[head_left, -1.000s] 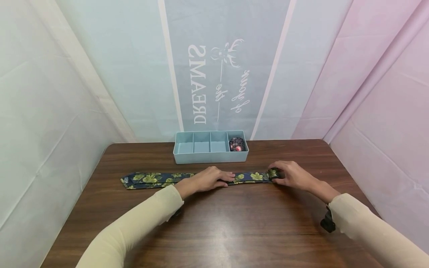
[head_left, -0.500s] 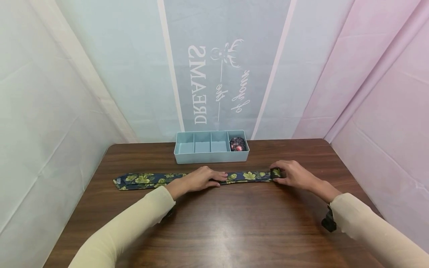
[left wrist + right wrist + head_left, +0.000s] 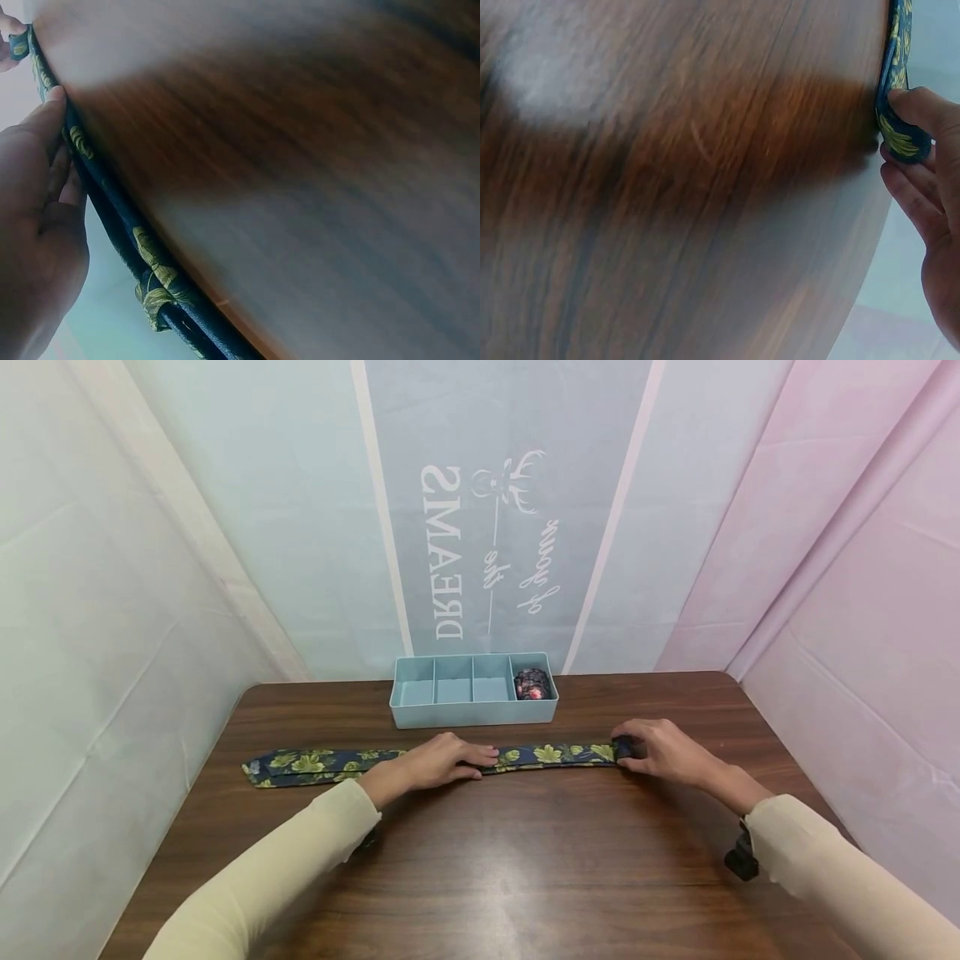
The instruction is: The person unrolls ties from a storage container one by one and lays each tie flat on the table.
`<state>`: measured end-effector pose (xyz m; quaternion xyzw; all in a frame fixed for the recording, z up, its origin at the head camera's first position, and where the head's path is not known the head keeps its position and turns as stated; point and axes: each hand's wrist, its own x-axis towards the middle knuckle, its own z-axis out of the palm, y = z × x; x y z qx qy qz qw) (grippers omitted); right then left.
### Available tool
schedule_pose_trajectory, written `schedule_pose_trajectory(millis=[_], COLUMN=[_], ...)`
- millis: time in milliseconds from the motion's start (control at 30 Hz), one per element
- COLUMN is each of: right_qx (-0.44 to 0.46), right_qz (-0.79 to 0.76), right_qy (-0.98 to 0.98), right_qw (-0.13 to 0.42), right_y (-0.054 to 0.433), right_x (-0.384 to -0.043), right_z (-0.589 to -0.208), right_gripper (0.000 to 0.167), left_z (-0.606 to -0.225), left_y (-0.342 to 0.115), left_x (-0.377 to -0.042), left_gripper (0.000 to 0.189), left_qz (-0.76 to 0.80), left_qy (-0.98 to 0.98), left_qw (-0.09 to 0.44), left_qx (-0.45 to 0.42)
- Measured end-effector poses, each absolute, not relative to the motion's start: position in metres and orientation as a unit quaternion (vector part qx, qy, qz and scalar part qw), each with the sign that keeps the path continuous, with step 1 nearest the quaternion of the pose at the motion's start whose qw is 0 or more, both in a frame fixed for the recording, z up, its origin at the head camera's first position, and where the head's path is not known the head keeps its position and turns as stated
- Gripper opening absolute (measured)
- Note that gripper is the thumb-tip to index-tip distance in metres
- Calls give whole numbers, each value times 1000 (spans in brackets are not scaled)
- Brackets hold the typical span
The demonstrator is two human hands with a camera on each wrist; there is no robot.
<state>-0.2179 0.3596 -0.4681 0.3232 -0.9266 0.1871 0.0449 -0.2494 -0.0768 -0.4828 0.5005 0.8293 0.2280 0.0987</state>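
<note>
A navy necktie [image 3: 547,755] with yellow-green flowers lies lengthwise across the table, its wide pointed end at the left. My left hand [image 3: 435,762] rests on the middle of the tie with fingers extended; the left wrist view shows those fingers [image 3: 54,105] along the cloth. At the tie's right end, my right hand [image 3: 667,752] holds a small rounded, turned-over bundle of the cloth. Thumb and fingers grip both sides of that tie end [image 3: 904,142] in the right wrist view. Part of the tie is hidden under my left hand.
Behind the tie stands a pale blue box [image 3: 472,716] with several compartments. A rolled dark floral cloth [image 3: 532,684] sits in its rightmost one. The brown wooden table [image 3: 487,877] ends at a printed curtain [image 3: 487,527] at the back, with pale cloth walls on both sides.
My left hand and the tie's wide end have shifted left. My right hand has moved slightly right with the bundled end, and the tie between the hands is longer.
</note>
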Motion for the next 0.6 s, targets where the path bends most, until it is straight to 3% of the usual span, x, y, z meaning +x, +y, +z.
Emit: schedule_pose_trajectory(millis=[600], right_qx=[331], right_qz=[174], right_qy=[-926], right_qw=[54], right_y=[365], right_x=[-219], right_z=[-470], right_gripper=[42], left_z=[-475], left_y=[-73], left_x=[-245], left_gripper=[38], left_qz=[192], left_qy=[849], left_qw=[77], left_qx=[486])
